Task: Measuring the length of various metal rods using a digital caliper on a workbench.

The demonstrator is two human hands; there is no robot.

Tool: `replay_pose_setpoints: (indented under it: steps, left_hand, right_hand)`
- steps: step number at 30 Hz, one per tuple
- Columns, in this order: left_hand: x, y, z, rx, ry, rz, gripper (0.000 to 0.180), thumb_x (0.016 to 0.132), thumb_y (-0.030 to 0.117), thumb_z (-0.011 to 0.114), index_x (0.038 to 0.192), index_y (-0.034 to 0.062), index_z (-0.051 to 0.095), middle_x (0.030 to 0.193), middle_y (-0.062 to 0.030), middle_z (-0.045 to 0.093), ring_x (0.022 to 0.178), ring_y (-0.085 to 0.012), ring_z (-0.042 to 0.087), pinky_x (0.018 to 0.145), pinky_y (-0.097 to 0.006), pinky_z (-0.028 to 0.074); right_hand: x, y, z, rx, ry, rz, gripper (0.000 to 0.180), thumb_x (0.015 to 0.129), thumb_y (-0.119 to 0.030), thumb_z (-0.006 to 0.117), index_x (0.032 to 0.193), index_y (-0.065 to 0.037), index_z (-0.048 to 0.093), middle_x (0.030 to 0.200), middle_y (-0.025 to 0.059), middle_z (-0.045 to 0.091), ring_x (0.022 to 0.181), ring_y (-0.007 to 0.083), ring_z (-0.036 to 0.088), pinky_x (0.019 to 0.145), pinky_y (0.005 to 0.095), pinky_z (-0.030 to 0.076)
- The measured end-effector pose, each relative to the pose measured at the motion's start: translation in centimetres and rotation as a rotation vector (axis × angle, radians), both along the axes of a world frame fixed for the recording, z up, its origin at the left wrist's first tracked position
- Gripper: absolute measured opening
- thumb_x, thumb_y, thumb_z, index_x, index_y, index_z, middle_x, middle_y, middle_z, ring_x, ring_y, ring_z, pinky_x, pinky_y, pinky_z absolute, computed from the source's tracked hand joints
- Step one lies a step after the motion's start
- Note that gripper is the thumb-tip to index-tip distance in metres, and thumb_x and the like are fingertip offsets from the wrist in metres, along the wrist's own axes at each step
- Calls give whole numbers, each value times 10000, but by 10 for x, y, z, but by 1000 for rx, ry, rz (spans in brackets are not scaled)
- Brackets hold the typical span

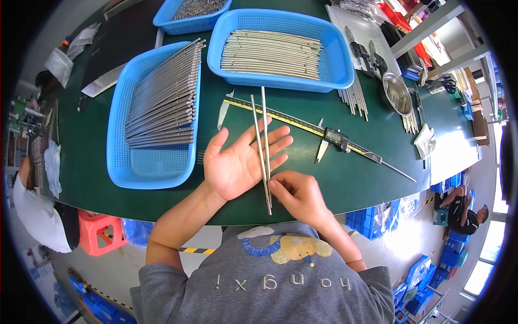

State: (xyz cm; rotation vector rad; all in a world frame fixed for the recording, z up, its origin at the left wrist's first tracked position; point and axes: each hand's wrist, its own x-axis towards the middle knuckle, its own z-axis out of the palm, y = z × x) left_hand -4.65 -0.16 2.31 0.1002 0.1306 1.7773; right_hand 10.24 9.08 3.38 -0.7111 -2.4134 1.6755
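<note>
Over the near edge of the green table (334,183), two thin metal rods (263,146) were held side by side, their long axes running almost straight away from the body, tips pointing toward the far blue basket (333,54) of similar rods. The left hand (240,162) was laid open, palm up and fingers spread, so that the rods were supported across the palm and fingers rather than clasped. The right hand (299,195) was closed in a pinch on the near ends of the rods, thumb and fingertips meeting just beside the heel of the left palm (exactly which fingers pressed the metal could not be made out). The grip therefore sat at the near end, with nearly the whole length of the rods extending forward and away from it, across the left hand and over the long digital caliper (324,135) lying slantwise on the table. A second blue basket (116,156) of rods was set to the left, nearer the open hand.
</note>
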Motion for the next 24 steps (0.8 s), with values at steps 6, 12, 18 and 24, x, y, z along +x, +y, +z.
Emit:
replay_pose_setpoints:
  steps: [6,12,18,24]
  left_hand:
    - [1,-1,1,14,22,9,817,815,537,460,1407,47,181,1443,-228,190,1349,-332,190,1095,-478,172]
    - [-1,-1,2,-14,1,52,831,796,569,445,1397,45,213,1446,-232,181,1354,-338,170,1089,-497,156]
    - [-4,-3,3,-4,-12,54,832,798,555,453,1389,19,213,1442,-238,186,1351,-338,179,1088,-496,164]
    - [-4,3,4,-27,-34,54,815,811,532,453,1389,13,207,1443,-239,180,1349,-343,180,1096,-483,161]
  right_hand:
    - [0,-6,-6,-289,122,-71,63,825,-57,595,840,3,602,641,28,593,528,54,505,484,214,406]
    - [16,11,5,-255,287,-208,57,832,-17,550,861,22,580,718,29,598,593,49,533,541,183,429]
    - [23,20,16,-251,328,-262,60,848,-21,543,869,30,567,676,19,565,520,41,501,477,171,388]
    - [27,24,16,-228,283,-271,74,850,-37,548,873,30,569,674,17,565,529,37,494,477,168,384]
